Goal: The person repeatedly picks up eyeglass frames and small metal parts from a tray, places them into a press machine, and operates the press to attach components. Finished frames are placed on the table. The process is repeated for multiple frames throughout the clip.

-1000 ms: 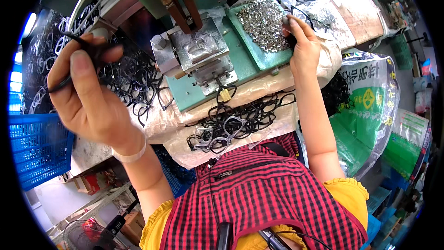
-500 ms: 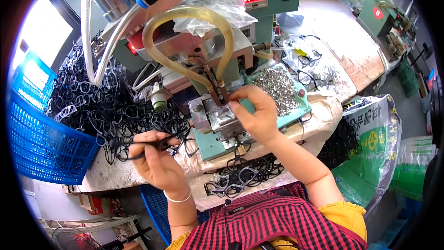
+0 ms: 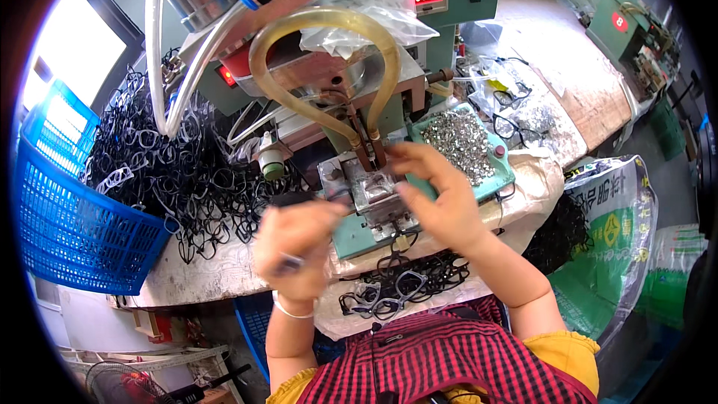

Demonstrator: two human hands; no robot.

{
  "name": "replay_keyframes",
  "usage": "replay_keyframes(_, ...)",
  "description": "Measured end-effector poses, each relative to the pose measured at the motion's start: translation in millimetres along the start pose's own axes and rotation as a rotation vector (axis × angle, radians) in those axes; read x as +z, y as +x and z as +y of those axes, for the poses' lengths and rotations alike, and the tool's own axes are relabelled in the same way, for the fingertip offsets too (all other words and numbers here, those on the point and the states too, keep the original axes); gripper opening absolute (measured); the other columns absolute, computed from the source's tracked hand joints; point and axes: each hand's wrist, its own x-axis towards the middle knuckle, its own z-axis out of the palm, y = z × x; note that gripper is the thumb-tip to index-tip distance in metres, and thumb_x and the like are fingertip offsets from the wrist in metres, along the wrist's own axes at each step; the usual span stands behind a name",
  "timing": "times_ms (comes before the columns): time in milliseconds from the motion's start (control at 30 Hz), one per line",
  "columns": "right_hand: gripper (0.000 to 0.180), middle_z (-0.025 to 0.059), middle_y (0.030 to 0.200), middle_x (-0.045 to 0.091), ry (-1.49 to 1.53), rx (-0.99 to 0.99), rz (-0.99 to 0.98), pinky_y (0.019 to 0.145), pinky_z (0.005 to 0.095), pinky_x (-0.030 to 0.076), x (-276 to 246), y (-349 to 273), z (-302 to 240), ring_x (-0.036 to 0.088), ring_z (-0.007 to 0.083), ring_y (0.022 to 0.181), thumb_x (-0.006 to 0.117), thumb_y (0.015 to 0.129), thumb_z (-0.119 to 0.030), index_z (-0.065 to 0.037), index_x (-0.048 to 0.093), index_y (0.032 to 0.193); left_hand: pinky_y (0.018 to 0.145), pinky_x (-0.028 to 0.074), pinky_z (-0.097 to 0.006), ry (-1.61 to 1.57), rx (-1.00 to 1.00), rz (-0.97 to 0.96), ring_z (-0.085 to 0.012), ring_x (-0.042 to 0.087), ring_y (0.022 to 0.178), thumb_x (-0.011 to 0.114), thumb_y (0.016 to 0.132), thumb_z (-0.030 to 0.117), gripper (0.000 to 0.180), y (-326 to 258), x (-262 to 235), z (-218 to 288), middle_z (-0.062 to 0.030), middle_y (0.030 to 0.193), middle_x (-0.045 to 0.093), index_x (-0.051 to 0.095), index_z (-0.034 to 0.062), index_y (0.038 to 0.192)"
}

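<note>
Here the person's left hand is curled closed around a black eyeglass frame, which pokes out of the fist toward the metal fixture at the front of the green bench machine; the hand is blurred, so exactly where the fingers sit on the frame cannot be told. The right hand hovers just beside the fixture on its right, fingers bent and the tips pinched at the block's edge; whether it grips a small part there cannot be told. Above the fixture two thin rods hang down from a loop of yellowish tubing. Right behind the right hand stands a green tray heaped with small silvery metal pieces. To the left, a big tangle of black frames covers the bench and touches a blue plastic basket. A smaller heap of black frames lies on the pale cloth between the machine and the person's red checked apron. At the right stands a green and white sack.
</note>
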Motion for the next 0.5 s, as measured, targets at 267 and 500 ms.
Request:
replay_keyframes(267,0.016,0.0212,0.122,0.065,-0.872,-0.134,0.195,0.104,0.0465,0.044,-69,-1,123,0.055,0.0387,0.126,0.079,0.073,-0.013,-0.009,0.074,0.088,0.09,0.052,-0.046,0.14,0.159,-0.305,-0.0228,0.066,0.085,0.08,0.074,0.011,0.021,-17,28,-5,-0.0034,0.105,0.075,0.078,0.012,0.095)
replay_keyframes(500,0.012,0.0189,0.119,0.068,-0.838,-0.289,0.008,0.103,0.0452,0.046,-54,10,120,0.059,0.0383,0.12,0.072,0.081,-0.007,-0.003,0.072,0.092,0.098,0.052,-0.045,0.125,0.157,-0.215,-0.0192,0.055,0.073,0.077,0.079,0.01,0.028,-37,28,-10,0.001,0.113,0.073,0.074,0.0138,0.106)
